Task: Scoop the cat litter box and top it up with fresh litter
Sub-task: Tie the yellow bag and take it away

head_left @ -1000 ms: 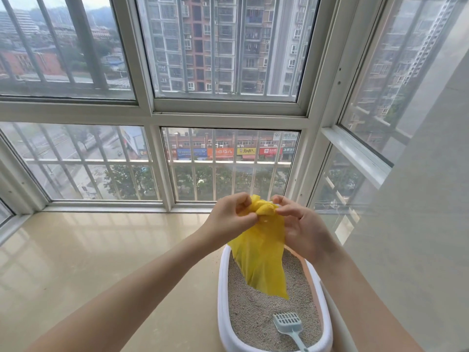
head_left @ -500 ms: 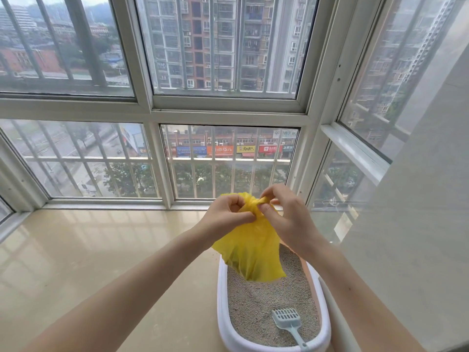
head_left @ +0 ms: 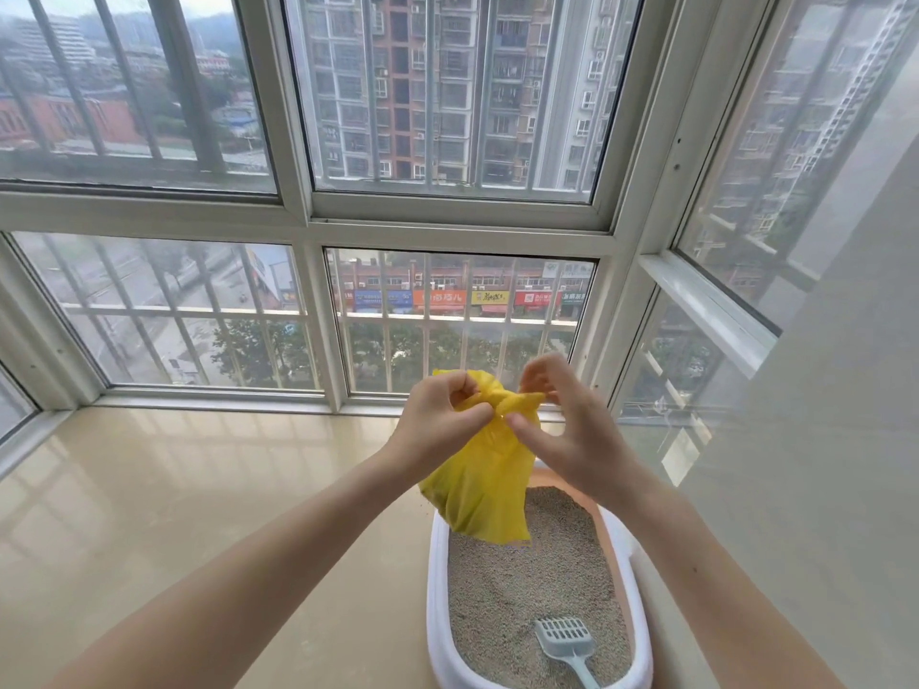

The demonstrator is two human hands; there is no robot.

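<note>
Pinching the bunched top of a yellow bag (head_left: pixel 480 484) between them, the left hand (head_left: pixel 442 422) and right hand (head_left: pixel 567 430) hold it above the far end of the litter box (head_left: pixel 437 614), which sits on the floor by the right wall. The scoop (head_left: pixel 567 643) lies in the litter at the box's near end. Judging by this, the bag is only being opened, so scooping and topping up remain.
</note>
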